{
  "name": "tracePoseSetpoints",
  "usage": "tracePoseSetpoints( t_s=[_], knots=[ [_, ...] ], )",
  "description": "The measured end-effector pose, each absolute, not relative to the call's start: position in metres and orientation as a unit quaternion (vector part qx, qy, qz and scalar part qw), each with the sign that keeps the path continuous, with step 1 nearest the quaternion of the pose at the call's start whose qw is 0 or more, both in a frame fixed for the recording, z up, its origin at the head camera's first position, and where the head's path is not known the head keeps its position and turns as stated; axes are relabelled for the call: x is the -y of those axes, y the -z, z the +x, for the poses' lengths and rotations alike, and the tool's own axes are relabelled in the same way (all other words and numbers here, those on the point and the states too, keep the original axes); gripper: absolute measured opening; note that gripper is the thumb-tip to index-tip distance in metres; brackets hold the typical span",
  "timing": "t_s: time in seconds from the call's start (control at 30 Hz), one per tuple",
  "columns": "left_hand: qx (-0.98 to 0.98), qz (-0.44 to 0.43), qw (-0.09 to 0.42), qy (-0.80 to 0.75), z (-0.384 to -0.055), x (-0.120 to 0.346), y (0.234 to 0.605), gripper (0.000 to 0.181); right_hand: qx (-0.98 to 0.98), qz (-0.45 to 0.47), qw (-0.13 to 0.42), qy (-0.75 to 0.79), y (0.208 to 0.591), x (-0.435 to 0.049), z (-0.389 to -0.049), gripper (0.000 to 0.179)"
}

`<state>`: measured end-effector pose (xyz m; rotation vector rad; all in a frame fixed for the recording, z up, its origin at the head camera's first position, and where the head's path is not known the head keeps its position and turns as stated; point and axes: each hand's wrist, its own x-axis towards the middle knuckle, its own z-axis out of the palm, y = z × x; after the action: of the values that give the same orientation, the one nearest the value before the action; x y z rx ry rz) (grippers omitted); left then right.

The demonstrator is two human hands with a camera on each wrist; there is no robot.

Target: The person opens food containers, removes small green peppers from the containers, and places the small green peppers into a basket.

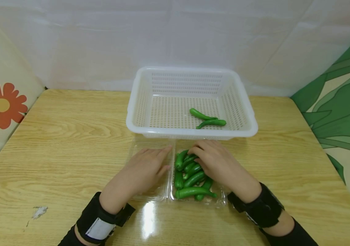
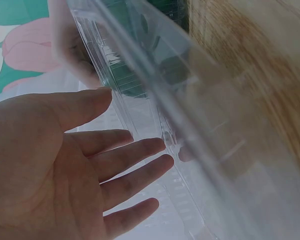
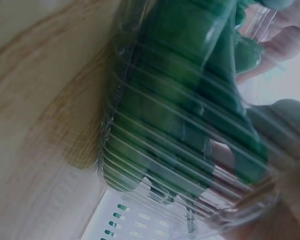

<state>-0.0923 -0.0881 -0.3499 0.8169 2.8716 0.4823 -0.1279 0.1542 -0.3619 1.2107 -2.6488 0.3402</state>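
In the head view, a clear plastic clamshell box (image 1: pixel 221 201) lies opened out, several green peppers (image 1: pixel 193 179) heaped in its right half. My right hand (image 1: pixel 216 162) reaches over its far right side, fingers bent down around a pepper (image 1: pixel 189 159) in the heap. Through the ribbed plastic wall, the right wrist view shows peppers (image 3: pixel 165 95) up close, the fingers partly hidden behind them. My left hand (image 1: pixel 145 169) is over the bare lid half (image 1: pixel 138 145), fingers spread and fairly straight. In the left wrist view, its fingertips lie close to the clear plastic (image 2: pixel 190 125).
Just behind the box stands a white perforated basket (image 1: pixel 191 130) with two green peppers (image 1: pixel 211 123) on its floor. Everything stands on a wood-grain table (image 1: pixel 79 136). A white sheet (image 1: pixel 101 44) hangs along the back, and printed panels (image 1: pixel 340 116) flank the table.
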Motion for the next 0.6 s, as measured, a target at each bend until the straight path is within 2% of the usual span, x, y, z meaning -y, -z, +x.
tracePoseSetpoints(
  t_s=[0.6],
  knots=[
    [-0.948, 0.271, 0.057, -0.157, -0.0924, 0.0884, 0.3502, 0.059, 0.893, 0.419, 0.114, -0.116, 0.3615, -0.1551, -0.1292, 0.028]
  ],
)
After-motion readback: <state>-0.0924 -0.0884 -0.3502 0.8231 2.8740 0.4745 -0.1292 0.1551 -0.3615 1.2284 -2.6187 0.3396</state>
